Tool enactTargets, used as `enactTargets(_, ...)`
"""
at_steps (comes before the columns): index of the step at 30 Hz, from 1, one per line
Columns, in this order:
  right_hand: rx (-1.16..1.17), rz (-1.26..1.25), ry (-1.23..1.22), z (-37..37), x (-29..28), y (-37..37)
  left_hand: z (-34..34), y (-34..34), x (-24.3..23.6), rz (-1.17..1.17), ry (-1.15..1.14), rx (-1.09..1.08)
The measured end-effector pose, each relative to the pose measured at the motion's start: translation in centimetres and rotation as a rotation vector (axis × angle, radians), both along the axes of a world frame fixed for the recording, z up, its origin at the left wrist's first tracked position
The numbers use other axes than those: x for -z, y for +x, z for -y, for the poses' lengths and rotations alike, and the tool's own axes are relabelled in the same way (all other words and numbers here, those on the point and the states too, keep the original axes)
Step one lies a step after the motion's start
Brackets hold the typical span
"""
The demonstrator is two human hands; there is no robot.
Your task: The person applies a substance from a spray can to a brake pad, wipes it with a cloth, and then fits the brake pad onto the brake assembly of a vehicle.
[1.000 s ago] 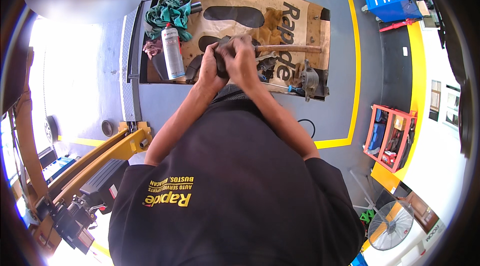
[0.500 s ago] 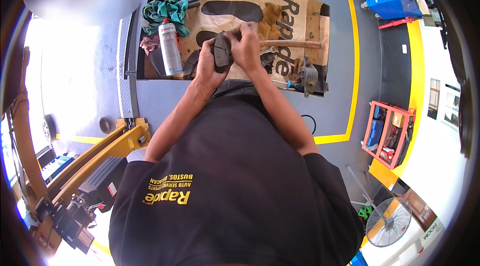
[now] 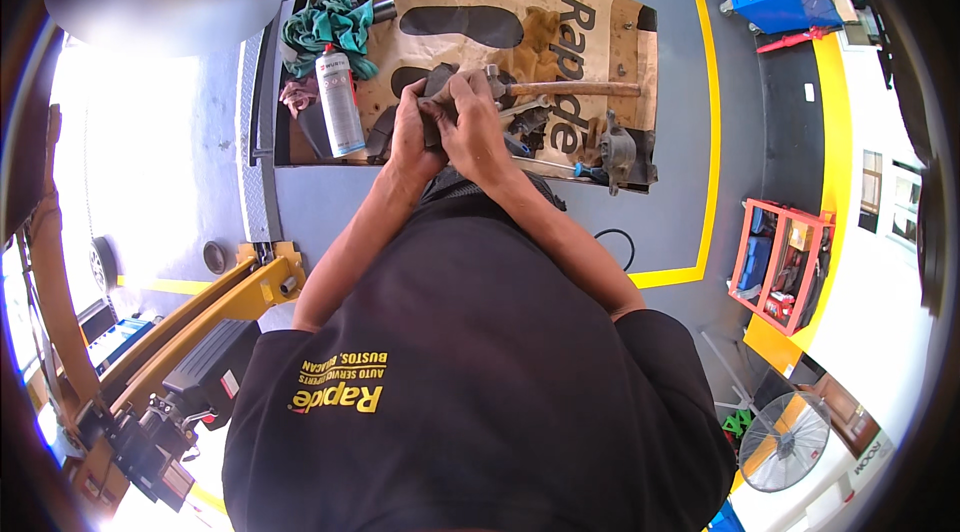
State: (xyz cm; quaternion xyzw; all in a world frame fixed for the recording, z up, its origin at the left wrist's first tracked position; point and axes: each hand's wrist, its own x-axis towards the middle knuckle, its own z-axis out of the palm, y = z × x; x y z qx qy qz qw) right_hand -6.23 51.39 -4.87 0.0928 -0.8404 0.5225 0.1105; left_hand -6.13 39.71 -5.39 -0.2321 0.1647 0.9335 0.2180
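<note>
A worker's hands close around a dark brake pad [image 3: 438, 82], held above the near edge of a paper-covered worktop [image 3: 636, 37]. The left hand [image 3: 410, 135] cups one side with its fingers curled; the right hand [image 3: 474, 128] is bent over the other side, its thumb laid across, both grips nearly closed on the pad. Half a second ago the pad's broad, grooved face was in plain view; now the right hand covers most of it, which suggests the piece is being turned or worked over rather than put down. The part left showing looks matte, dark grey and worn. A wooden-handled hammer [image 3: 575, 89] lies just beyond the right hand, a spray can [image 3: 341, 107] stands or lies near the left, which cannot be told
</note>
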Motion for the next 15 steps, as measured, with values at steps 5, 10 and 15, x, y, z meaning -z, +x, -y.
enactTargets(5, 0.206, 0.085, 0.065, -0.4, 1.5, -3.3, 0.8, 0.4, 5.5, -0.089, 0.018, 0.019)
enactTargets(10, 0.064, -0.03, 0.222, 0.4, -1.0, 0.7, 0.3, 0.2, 1.6, -0.038, 0.023, 0.061)
enactTargets(15, 0.138, 0.123, 0.226, 0.2, -0.6, -1.1, 0.6, 0.3, 4.9, 0.001, 0.083, -0.081)
